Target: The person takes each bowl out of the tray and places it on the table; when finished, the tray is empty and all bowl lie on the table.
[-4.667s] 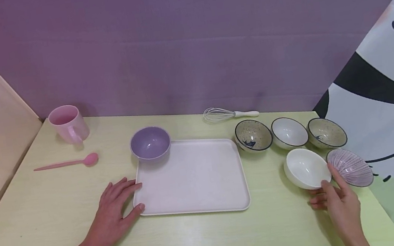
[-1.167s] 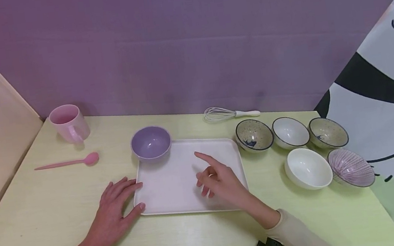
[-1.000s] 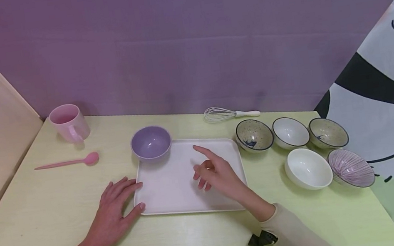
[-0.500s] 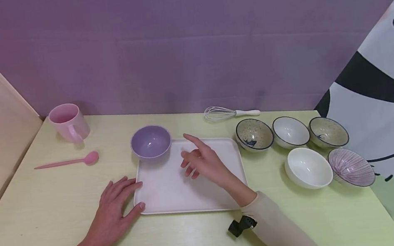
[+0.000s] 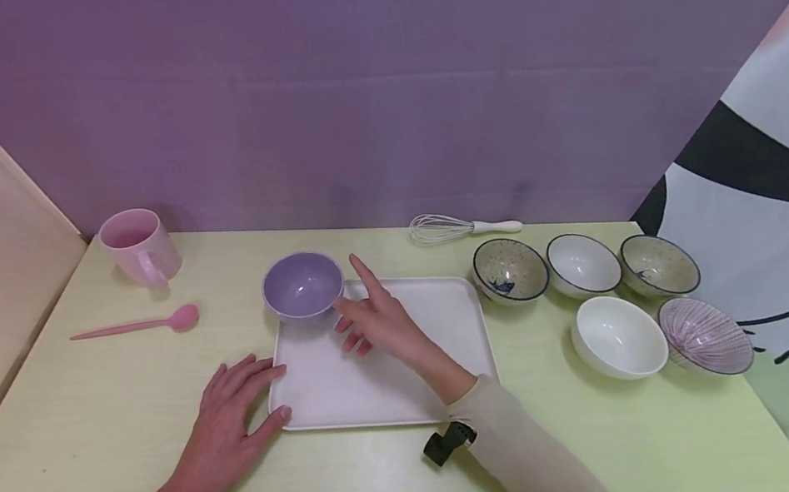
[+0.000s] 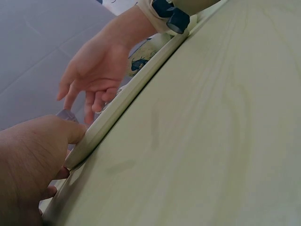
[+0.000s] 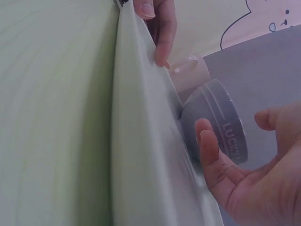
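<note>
My left hand (image 5: pixel 232 416) rests at the left edge of the white rectangular tray (image 5: pixel 383 382), its thumb and index finger touching the rim. Its fingers lie relaxed. A purple bowl (image 5: pixel 303 288) stands upright over the tray's back left corner. Just right of the bowl, my right hand (image 5: pixel 384 323) hovers above the tray with index finger stretched out and the other fingers loosely bent. In the right wrist view, that hand's thumb and fingers (image 7: pixel 214 165) are apart in front of the bowl (image 7: pixel 221 117), which has raised lettering. Whether they touch it I cannot tell.
Left of the tray are a pink mug (image 5: pixel 140 248) and a pink spoon (image 5: pixel 140 324). A white whisk (image 5: pixel 463 225) lies at the back. On the right stand several bowls, among them a plain white one (image 5: pixel 618 338) and a purple striped one (image 5: pixel 706 337).
My right hand let go of the plain white bowl on the right, crossed left over the tray and came up beside the purple bowl. My left hand has stayed put.
</note>
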Demonstrator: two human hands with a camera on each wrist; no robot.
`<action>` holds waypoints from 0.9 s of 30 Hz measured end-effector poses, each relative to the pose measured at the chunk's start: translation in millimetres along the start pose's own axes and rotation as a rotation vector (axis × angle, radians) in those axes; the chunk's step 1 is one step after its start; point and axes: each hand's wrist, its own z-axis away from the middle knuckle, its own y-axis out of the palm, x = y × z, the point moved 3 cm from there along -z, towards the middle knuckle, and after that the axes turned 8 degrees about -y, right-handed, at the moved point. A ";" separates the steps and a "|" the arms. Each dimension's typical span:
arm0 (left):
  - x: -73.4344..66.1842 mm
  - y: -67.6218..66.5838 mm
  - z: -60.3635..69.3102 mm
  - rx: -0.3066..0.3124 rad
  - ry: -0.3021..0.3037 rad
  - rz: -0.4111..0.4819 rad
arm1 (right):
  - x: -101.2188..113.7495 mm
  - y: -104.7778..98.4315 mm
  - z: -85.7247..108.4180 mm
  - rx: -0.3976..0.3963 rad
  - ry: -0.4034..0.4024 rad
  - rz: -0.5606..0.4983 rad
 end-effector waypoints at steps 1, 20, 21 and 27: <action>0.0 0.1 0.0 -0.001 0.002 0.001 | -0.3 2.4 -1.1 -0.002 -0.002 0.006; -3.7 -0.6 0.1 -0.013 0.016 0.014 | 11.7 24.5 1.3 -0.082 0.028 -0.149; -3.6 -0.7 0.2 -0.013 0.016 0.013 | 11.7 24.8 1.1 -0.092 0.029 -0.149; -2.1 -0.7 0.7 -0.007 0.009 0.010 | 12.0 27.1 -0.2 -0.172 0.020 -0.136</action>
